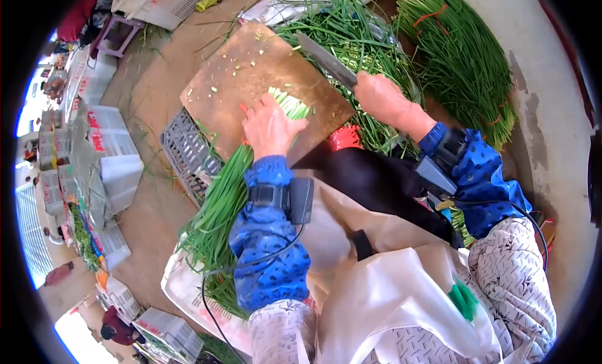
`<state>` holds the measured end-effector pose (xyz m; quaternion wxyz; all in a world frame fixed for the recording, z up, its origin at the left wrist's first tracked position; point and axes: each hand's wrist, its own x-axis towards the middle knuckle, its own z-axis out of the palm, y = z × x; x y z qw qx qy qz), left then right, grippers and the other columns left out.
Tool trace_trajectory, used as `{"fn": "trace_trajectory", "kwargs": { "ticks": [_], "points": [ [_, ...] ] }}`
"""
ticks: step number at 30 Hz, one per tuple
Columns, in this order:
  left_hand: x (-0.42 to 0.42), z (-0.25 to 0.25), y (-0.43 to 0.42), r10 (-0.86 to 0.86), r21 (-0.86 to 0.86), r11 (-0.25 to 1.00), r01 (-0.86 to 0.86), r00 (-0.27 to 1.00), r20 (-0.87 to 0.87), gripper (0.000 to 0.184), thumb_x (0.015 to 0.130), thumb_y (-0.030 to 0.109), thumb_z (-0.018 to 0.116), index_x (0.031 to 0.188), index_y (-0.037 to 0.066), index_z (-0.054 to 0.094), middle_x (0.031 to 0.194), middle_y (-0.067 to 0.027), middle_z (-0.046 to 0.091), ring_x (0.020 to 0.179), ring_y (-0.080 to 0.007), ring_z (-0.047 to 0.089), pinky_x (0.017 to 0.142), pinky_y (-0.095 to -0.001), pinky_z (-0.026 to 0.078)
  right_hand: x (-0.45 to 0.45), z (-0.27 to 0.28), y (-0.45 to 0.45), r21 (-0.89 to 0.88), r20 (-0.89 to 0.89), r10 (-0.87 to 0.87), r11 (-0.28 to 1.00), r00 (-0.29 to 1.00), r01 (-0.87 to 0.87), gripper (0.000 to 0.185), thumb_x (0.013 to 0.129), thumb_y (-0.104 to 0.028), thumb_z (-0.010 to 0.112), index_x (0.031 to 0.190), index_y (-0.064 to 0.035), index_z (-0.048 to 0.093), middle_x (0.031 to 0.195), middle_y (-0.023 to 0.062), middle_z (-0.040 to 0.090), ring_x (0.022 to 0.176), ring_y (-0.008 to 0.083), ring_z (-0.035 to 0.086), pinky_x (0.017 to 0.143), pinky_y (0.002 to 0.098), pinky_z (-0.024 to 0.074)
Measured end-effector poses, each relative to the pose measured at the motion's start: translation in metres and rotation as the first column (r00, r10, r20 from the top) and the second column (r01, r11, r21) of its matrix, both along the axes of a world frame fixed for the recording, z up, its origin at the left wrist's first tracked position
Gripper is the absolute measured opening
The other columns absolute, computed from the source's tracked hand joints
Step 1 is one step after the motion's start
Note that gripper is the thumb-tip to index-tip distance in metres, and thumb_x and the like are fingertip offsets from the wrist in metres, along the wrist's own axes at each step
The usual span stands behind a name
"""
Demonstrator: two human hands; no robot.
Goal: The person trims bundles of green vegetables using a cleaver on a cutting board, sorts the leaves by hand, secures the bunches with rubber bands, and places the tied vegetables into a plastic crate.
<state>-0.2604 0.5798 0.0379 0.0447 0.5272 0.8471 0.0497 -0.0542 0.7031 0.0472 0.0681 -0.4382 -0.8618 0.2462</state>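
My left hand (271, 127) presses down on a bunch of chives (221, 195), its fingers curled over the stalks. The pale stem ends lie on a brown cutting board (241, 75), and the long green leaves trail off its near edge beside my forearm. Above the board's right edge, my right hand (384, 99) grips the handle of a knife (327, 62). Its broad blade points up and left, apart from the bunch. Small cut stem pieces are scattered over the board.
Loose green trimmings (351, 31) pile up behind the knife. Large tied chive bundles (464, 63) lean by the pale wall at right. A grey plastic crate (188, 144) sits under the board's left side. White boxes (113, 138) and other people are farther left.
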Motion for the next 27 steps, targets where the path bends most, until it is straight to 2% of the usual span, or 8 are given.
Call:
{"fn": "trace_trajectory", "kwargs": {
  "ticks": [5,7,8,10,14,15,23,27],
  "points": [
    [-0.001,0.026,-0.018,-0.022,0.071,0.997,0.014,0.993,0.113,0.111,0.05,0.044,0.09,0.139,0.0,0.039,0.122,-0.025,0.06,0.114,-0.0433,0.057,0.096,-0.0514,0.045,0.009,-0.004,0.013,0.132,-0.178,0.224,0.97,0.958,-0.202,0.017,0.089,-0.011,0.052,0.081,0.0021,0.057,0.062,0.0247,0.059,0.061,0.045,0.061,0.055,0.0508,0.0499],
    [-0.001,0.036,-0.036,0.054,-0.015,0.999,-0.052,0.983,0.178,0.118,0.05,0.04,0.092,0.144,0.001,0.034,0.125,-0.0253,0.059,0.114,-0.0438,0.057,0.096,-0.0507,0.045,-0.003,0.022,0.006,-0.084,-0.156,0.198,0.974,0.968,-0.212,0.017,0.087,-0.009,0.051,0.084,0.0034,0.062,0.072,0.0276,0.061,0.07,0.045,0.063,0.063,0.0502,0.0518],
    [-0.001,0.032,-0.039,0.077,-0.025,0.997,-0.074,0.981,0.179,0.116,0.05,0.039,0.091,0.143,0.001,0.034,0.123,-0.0249,0.06,0.113,-0.0432,0.058,0.095,-0.05,0.046,-0.009,0.034,0.005,-0.281,-0.159,0.152,0.94,0.976,-0.192,0.022,0.085,-0.009,0.05,0.093,0.0051,0.065,0.085,0.0316,0.067,0.082,0.0473,0.067,0.074,0.0528,0.0541],
    [0.001,0.028,-0.044,0.135,-0.044,0.991,-0.129,0.974,0.18,0.112,0.051,0.037,0.091,0.142,0.002,0.036,0.121,-0.0239,0.062,0.11,-0.042,0.06,0.093,-0.0486,0.047,-0.024,0.01,0.005,-0.251,-0.282,0.217,0.924,0.935,-0.29,0.021,0.088,-0.011,0.052,0.082,0.0054,0.063,0.076,0.0302,0.063,0.067,0.0468,0.063,0.063,0.0493,0.0529],
    [-0.024,0.038,-0.05,0.239,-0.083,0.969,-0.231,0.808,0.538,0.086,0.053,0.029,0.089,0.124,-0.003,0.052,0.112,-0.0222,0.067,0.098,-0.0368,0.067,0.085,-0.0447,0.051,-0.033,-0.011,0.013,-0.181,-0.222,0.191,0.956,0.956,-0.233,0.019,0.087,-0.01,0.052,0.089,0.0053,0.062,0.077,0.029,0.065,0.074,0.0468,0.065,0.065,0.0511,0.0535],
    [-0.027,0.046,-0.056,0.239,-0.07,0.967,-0.243,0.788,0.568,0.076,0.056,0.02,0.088,0.12,-0.003,0.056,0.114,-0.0186,0.068,0.1,-0.0299,0.068,0.087,-0.041,0.052,-0.03,-0.011,0.011,0.013,-0.226,0.212,0.977,0.951,-0.215,0.016,0.087,-0.01,0.052,0.088,0.004,0.06,0.073,0.0282,0.064,0.07,0.0458,0.065,0.062,0.053,0.0525],
    [-0.041,0.042,-0.055,0.246,-0.209,0.967,-0.146,0.324,0.914,0.068,0.067,-0.001,0.079,0.129,-0.005,0.053,0.114,-0.0143,0.066,0.097,-0.0246,0.067,0.076,-0.0416,0.061,-0.021,0.006,0.002,-0.166,-0.4,0.233,0.933,0.886,-0.32,0.018,0.088,-0.012,0.053,0.082,0.0034,0.058,0.069,0.0288,0.06,0.066,0.0478,0.061,0.061,0.0546,0.0486],
    [-0.041,0.041,-0.053,0.241,-0.218,0.971,-0.102,0.421,0.875,0.066,0.069,-0.001,0.078,0.13,-0.004,0.053,0.114,-0.0156,0.066,0.097,-0.0261,0.067,0.077,-0.0426,0.062,-0.029,0.002,-0.009,-0.262,-0.347,0.293,0.882,0.891,-0.392,0.019,0.087,-0.012,0.053,0.083,0.0047,0.061,0.077,0.0296,0.063,0.075,0.0466,0.064,0.068,0.0536,0.0506]
  ]
}}
